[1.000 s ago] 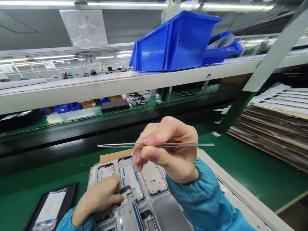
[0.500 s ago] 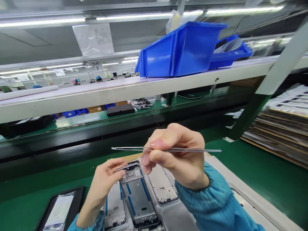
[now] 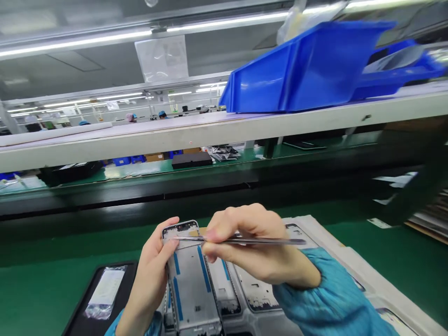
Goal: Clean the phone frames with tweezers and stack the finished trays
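My left hand grips a phone frame by its upper left edge, with the thumb on its inner face. Blue strips run along the long sides of this silver-grey frame, which is tilted up above the tray. Pinched between the thumb and fingers of my right hand is a pair of metal tweezers, held level. Their tips point left, over the upper part of the frame near my left thumb; whether they touch it I cannot tell. More phone frames lie in the grey tray below.
A black tray with a plastic-wrapped packet lies on the green bench at left. Above the bench runs a white shelf bearing blue bins. Stacked sheets stand at the right edge.
My left hand has raised the phone frame from the tray and tilted it up. My right hand has brought the tweezers lower, their tips now over the frame. The view has swung left.
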Available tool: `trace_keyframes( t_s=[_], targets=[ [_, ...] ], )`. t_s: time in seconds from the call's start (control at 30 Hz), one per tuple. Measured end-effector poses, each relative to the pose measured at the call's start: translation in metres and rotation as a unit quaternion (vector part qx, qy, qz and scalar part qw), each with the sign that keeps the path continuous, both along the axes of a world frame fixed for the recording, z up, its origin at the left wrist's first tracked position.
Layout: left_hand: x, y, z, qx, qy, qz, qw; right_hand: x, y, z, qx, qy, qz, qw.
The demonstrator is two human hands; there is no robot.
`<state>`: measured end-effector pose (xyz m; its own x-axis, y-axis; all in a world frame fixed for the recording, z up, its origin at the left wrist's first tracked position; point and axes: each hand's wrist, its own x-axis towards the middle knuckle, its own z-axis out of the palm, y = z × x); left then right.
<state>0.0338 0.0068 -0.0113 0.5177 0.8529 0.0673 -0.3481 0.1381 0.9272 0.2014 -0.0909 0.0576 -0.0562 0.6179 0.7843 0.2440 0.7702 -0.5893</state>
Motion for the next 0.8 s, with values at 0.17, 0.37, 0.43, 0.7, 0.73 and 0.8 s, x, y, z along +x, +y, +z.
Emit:
trace_keyframes(
  t_s=[0.17, 0.37, 0.43, 0.7, 0.73, 0.8],
  targets=[
    [-0.012, -0.015, 0.010, -0.012, -0.034, -0.008, 0.999, -0.002, 0.022, -0.012, -0.018, -0.114, -0.026, 0.993],
    [-0.014, -0.017, 0.011, 0.004, -0.032, -0.011, 0.999, -0.003, 0.023, -0.018, -0.030, -0.147, -0.034, 0.988],
    [-0.014, -0.015, 0.009, 0.020, -0.034, -0.018, 0.999, -0.002, 0.023, -0.020, -0.036, -0.159, -0.041, 0.986],
    [-0.010, -0.017, 0.006, 0.012, -0.025, -0.009, 1.000, 0.001, 0.022, -0.024, -0.012, -0.187, -0.060, 0.980],
    [-0.010, -0.018, 0.006, 0.017, -0.019, 0.000, 1.000, 0.001, 0.022, -0.024, -0.011, -0.194, -0.062, 0.979],
    [-0.009, -0.019, 0.006, 0.023, -0.008, 0.014, 1.000, 0.000, 0.020, -0.022, -0.003, -0.206, -0.066, 0.976]
  ],
)
